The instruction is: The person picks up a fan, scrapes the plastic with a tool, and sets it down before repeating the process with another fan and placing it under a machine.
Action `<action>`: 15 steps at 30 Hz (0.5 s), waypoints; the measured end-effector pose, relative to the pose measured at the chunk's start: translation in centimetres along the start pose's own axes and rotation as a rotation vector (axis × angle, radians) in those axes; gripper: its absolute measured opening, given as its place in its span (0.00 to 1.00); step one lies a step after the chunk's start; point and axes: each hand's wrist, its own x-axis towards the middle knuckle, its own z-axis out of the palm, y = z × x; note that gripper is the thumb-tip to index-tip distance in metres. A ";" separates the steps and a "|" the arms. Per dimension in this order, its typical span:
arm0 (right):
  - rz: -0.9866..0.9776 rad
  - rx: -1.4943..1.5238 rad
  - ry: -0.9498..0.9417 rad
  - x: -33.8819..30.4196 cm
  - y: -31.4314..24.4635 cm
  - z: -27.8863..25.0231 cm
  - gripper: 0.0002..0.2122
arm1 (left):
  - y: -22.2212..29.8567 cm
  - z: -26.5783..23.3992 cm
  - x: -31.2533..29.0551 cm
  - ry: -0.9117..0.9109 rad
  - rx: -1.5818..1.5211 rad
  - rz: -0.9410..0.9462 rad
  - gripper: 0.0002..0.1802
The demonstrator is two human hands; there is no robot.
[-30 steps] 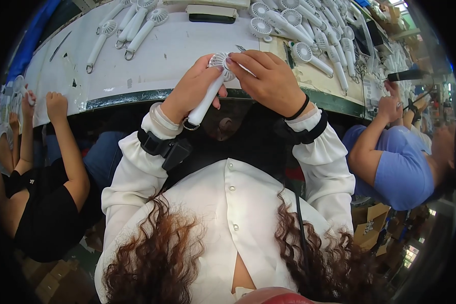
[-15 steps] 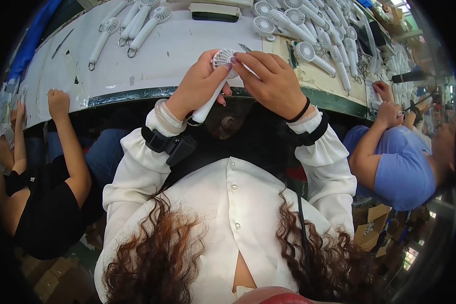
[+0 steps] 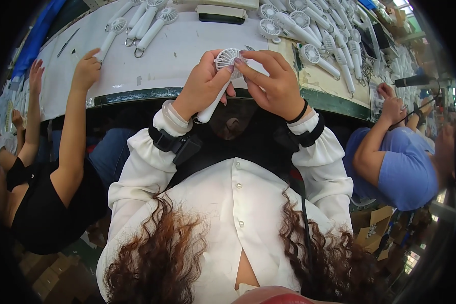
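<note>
A white handheld fan [image 3: 230, 60] with a round slatted head is held up over the table's near edge. My left hand [image 3: 204, 83] wraps its neck, thumb on the front of the head, and the handle slants down past the palm to a metal ring at its lower end. The fingertips of my right hand [image 3: 274, 81] pinch the right rim of the head; whatever small part may lie under them is hidden. Beyond my left hand, several more white fans [image 3: 157, 31] with rings lie on the white table top [image 3: 137, 66].
At the right, a pile of white fans [image 3: 309, 30] covers the far table. A dark oblong case [image 3: 221, 18] lies at the back. On the left a co-worker's hand [image 3: 87, 71] touches a fan; on the right another co-worker's hands [image 3: 391, 106] are at work. The green table edge [image 3: 131, 96] runs before me.
My hands and the fan stay together, and my right fingers have shifted slightly along the rim. The left co-worker's hand has reached forward to a fan on the table. The view has shifted slightly.
</note>
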 end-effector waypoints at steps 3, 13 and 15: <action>0.073 0.189 0.040 0.3 0.3 0.2 0.21 | -0.2 -0.1 0.0 0.015 -0.017 0.025 0.18; 0.711 1.013 -0.002 1.5 0.6 1.8 0.17 | -0.5 -0.6 0.5 -0.053 -0.099 0.042 0.20; 0.718 0.995 -0.052 1.7 0.7 1.7 0.18 | -0.2 -0.6 0.3 -0.053 -0.099 0.038 0.20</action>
